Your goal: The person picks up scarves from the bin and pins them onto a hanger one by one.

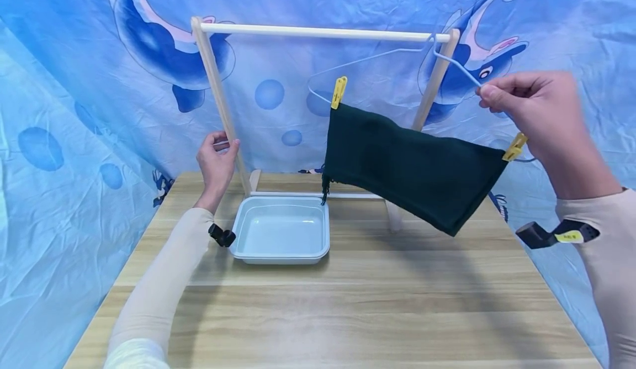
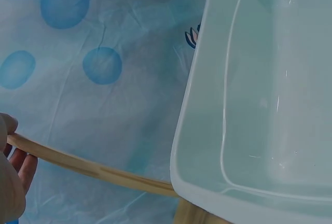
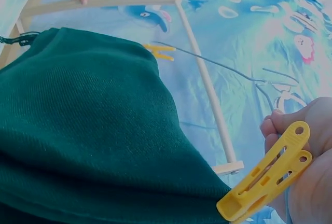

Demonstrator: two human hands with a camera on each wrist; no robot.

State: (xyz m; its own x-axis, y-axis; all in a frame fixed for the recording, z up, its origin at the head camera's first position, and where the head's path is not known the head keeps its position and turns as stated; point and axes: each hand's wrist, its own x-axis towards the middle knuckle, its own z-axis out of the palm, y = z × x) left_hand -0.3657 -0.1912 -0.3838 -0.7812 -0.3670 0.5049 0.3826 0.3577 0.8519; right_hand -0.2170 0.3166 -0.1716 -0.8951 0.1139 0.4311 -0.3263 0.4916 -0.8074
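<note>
My left hand (image 1: 217,162) pinches the left post (image 1: 218,93) of a wooden rack between thumb and fingers. On the right, my right hand (image 1: 539,117) grips the sloping arm of a light blue wire hanger (image 1: 370,61), whose hook is close to the right end of the rack's white top bar (image 1: 308,31). A dark green folded scarf (image 1: 407,164) with a fringe hangs tilted from the hanger, lower on the right. One yellow clothespin (image 1: 339,93) clips its left corner. Another yellow clothespin (image 3: 267,175) holds the right corner, just below my right hand.
A pale blue plastic basin (image 1: 280,231) stands on the wooden table (image 1: 318,314), in front of the rack's left side. The rack's right post (image 1: 429,95) stands partly behind the scarf. A blue dolphin-print cloth (image 1: 74,82) surrounds the table at the back and sides.
</note>
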